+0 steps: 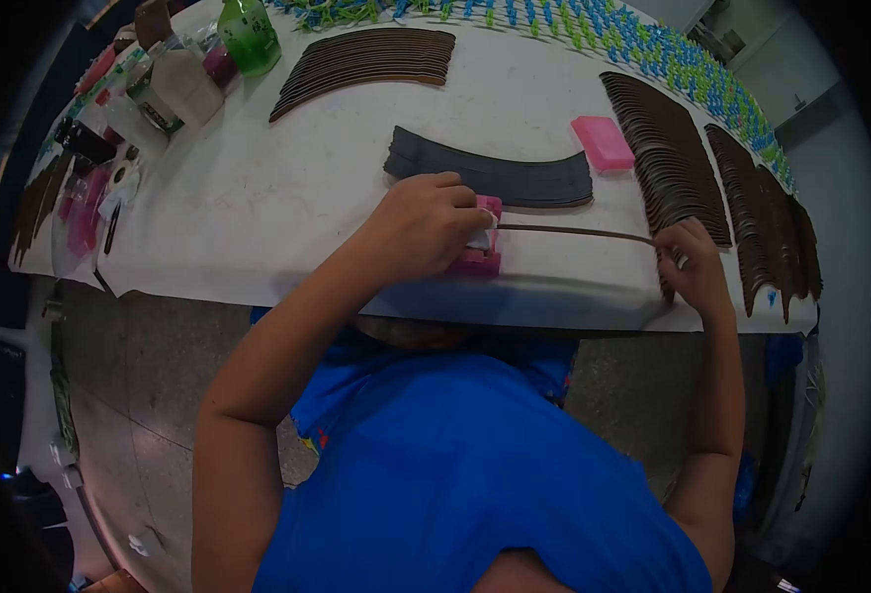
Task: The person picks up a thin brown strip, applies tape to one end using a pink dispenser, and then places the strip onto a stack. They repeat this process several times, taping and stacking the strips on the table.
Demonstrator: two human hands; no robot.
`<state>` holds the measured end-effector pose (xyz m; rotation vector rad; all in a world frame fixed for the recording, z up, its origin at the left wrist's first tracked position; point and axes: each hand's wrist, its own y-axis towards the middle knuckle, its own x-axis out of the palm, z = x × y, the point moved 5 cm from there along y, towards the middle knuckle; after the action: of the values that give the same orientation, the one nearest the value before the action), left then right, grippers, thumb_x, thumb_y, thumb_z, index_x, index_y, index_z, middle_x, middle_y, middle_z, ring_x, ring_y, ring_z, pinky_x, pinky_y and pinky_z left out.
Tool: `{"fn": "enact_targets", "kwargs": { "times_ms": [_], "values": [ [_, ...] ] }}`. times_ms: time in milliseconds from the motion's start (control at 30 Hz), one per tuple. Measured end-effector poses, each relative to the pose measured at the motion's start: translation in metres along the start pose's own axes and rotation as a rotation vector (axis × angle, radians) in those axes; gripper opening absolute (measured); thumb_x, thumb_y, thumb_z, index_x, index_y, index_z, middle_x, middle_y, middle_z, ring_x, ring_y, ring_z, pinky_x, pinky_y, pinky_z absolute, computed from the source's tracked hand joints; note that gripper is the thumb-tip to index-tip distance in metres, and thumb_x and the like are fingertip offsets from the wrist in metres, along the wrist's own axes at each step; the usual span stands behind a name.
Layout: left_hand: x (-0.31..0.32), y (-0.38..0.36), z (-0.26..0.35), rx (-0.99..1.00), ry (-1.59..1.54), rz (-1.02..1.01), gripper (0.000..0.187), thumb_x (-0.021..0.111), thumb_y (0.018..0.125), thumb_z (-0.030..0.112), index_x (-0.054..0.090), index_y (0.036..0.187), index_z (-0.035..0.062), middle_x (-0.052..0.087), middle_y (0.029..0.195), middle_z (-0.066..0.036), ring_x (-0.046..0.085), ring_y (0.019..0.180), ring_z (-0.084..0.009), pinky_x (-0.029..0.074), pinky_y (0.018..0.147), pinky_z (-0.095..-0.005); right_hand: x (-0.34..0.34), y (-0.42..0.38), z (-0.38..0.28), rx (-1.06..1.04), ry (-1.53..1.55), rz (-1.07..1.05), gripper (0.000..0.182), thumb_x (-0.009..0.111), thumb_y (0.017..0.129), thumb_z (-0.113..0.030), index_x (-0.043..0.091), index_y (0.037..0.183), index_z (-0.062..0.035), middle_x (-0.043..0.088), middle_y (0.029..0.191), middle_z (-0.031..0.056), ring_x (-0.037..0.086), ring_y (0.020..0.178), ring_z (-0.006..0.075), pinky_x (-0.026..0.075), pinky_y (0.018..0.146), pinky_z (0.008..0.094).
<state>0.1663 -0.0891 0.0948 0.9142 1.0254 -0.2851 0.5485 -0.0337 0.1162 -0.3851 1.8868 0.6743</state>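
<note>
My left hand (428, 219) is closed around a small whitish piece (480, 238), mostly hidden by the fingers, at a dark pink block-like holder (482, 263). From there a thin brown stick (574, 230) runs nearly level to the right, just above the tabletop. Its other end is pinched between the fingers of my right hand (693, 259), near the front end of a long row of brown sticks (665, 148). Behind my left hand lies a curved band of dark grey sticks or strips (490, 170) packed side by side.
A bright pink block (604, 144) sits near the right row. More brown sticks lie at the back (366, 61) and far right (767, 227). A green bottle (249, 38) and other bottles crowd the left. Blue and green pieces (643, 49) line the table's (248, 188) far edge.
</note>
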Motion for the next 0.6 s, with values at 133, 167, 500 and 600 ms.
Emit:
{"fn": "enact_targets", "kwargs": {
  "times_ms": [133,167,500,600],
  "values": [
    [0.009,0.007,-0.001,-0.039,-0.079,0.066,0.021,0.074,0.074,0.005,0.076,0.095,0.0096,0.068,0.079,-0.006,0.063,0.081,-0.0276,0.054,0.072,-0.0412,-0.041,0.016,-0.012,-0.086,-0.082,0.175,0.023,0.067,0.078,0.009,0.067,0.099,0.0,0.063,0.095,0.0115,0.063,0.089,0.0289,0.053,0.079,0.0378],
    [0.01,0.009,-0.001,-0.038,-0.081,0.065,0.021,0.074,0.074,0.005,0.076,0.095,0.0096,0.068,0.079,-0.006,0.063,0.081,-0.0276,0.054,0.072,-0.0412,-0.051,0.022,-0.015,-0.084,-0.083,0.175,0.023,0.067,0.078,0.009,0.067,0.099,0.0,0.063,0.095,0.0115,0.063,0.089,0.0289,0.053,0.079,0.0378],
    [0.016,0.023,-0.007,-0.395,-0.617,0.026,0.028,0.077,0.086,-0.001,0.069,0.112,0.0029,0.076,0.092,-0.006,0.069,0.089,-0.0202,0.057,0.076,-0.0364,-0.107,0.076,-0.04,-0.008,0.051,0.324,0.025,0.06,0.088,0.009,0.067,0.11,0.0003,0.061,0.101,0.0055,0.062,0.102,0.0145,0.052,0.09,0.0311],
    [0.012,0.013,-0.023,-0.599,-1.188,-0.064,0.022,0.074,0.092,0.0,0.068,0.112,0.003,0.075,0.097,-0.005,0.068,0.091,-0.0153,0.056,0.078,-0.033,-0.101,0.084,0.005,0.09,0.286,0.187,0.022,0.059,0.087,0.005,0.065,0.108,-0.0012,0.058,0.1,0.002,0.058,0.099,0.0106,0.047,0.091,0.0277]
  ]
}}
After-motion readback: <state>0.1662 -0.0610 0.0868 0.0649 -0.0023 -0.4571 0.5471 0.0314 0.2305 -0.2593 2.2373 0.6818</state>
